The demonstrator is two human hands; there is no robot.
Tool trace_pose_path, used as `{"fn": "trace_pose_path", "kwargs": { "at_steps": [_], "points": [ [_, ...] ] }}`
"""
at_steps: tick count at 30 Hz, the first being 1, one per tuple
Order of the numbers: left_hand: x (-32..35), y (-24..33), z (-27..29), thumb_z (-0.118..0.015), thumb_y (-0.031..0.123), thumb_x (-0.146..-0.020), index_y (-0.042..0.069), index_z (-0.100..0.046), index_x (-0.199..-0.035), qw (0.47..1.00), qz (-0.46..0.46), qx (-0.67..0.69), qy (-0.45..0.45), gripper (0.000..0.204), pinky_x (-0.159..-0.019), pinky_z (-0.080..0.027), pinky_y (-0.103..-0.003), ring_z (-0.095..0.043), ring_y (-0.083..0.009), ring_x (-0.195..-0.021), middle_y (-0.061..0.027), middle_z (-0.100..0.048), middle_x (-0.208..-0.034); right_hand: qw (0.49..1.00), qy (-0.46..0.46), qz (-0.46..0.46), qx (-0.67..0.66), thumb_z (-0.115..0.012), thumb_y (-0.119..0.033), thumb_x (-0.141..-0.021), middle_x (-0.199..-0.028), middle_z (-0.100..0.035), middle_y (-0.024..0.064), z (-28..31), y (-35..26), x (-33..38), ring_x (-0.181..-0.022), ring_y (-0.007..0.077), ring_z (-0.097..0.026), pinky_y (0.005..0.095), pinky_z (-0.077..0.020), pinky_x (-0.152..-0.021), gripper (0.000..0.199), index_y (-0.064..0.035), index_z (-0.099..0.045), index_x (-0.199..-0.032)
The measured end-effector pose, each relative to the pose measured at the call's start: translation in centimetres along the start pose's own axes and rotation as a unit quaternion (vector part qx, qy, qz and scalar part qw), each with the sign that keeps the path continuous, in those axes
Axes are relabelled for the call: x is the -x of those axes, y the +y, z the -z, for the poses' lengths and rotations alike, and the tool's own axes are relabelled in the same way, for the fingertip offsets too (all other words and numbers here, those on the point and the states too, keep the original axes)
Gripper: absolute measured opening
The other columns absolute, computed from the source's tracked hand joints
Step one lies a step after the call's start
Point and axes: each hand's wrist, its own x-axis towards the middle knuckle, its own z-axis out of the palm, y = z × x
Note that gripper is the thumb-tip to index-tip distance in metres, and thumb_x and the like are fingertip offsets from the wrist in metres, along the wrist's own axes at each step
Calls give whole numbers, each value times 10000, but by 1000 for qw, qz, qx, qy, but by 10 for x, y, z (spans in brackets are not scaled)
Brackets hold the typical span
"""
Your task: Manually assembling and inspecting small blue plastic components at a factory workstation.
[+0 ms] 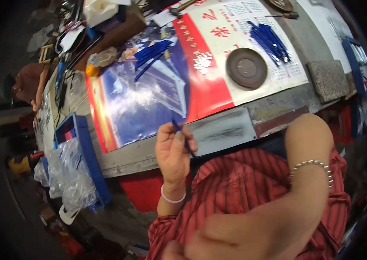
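Note:
My left hand (pixel 172 151), with a white bangle at its wrist, holds a thin dark blue stick (pixel 183 138) between thumb and fingers, just off the table's near edge. My right arm, wearing a beaded bracelet (pixel 311 164), bends across my body. Low in the picture, my right hand (pixel 218 240) is close to the camera and smeared by motion, so its fingers cannot be read. Similar blue sticks lie on the table in a left pile (pixel 153 54) and a right pile (pixel 270 42). Between the piles are small white pieces (pixel 203 63) and a brown round dish (pixel 247 68).
A glossy printed calendar sheet (pixel 209 102) covers much of the table. At right lies a rough grey stone block (pixel 328 79). A blue crate (pixel 89 162) with clear plastic bags (pixel 73 177) stands left. Boxes (pixel 114 26) and a hammer (pixel 183 6) sit at the back.

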Motion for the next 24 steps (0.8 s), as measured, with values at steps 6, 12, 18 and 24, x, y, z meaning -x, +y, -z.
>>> {"fn": "trace_pose_path", "kwargs": {
  "at_steps": [6,12,18,24],
  "points": [
    [13,-6,16,-498,99,-942,23,-480,-1087,1000,-7,16,8,165,-513,-400,-215,-494,-113,-584,-93,-564,-829,952,-292,33,84,-590,-221,-728,-726,-517,2,22,42,23,-551,126,-487,271,-364,-463,263,-76,-605,-947],
    [23,-8,17,-511,128,-944,21,-486,-1066,999,12,-47,12,164,-503,-391,-202,-477,-99,-564,-81,-554,-780,901,-152,-348,208,-569,6,-782,-855,-581,139,79,128,122,-755,315,-582,347,-473,-653,192,10,-572,-974],
    [21,-18,2,-516,79,-934,3,-482,-1073,994,66,-82,-22,162,-571,-428,-206,-504,-99,-609,-101,-577,-825,841,-197,-419,280,-605,-66,-776,-817,-567,138,100,174,148,-721,303,-584,365,-463,-641,135,11,-573,-882],
    [21,-20,-8,-524,87,-933,1,-487,-1072,993,76,-86,-28,167,-587,-432,-207,-502,-92,-621,-89,-570,-817,803,-262,-433,314,-606,-101,-743,-807,-573,156,84,198,142,-781,346,-575,417,-455,-684,127,-3,-552,-805]
  ]
}}
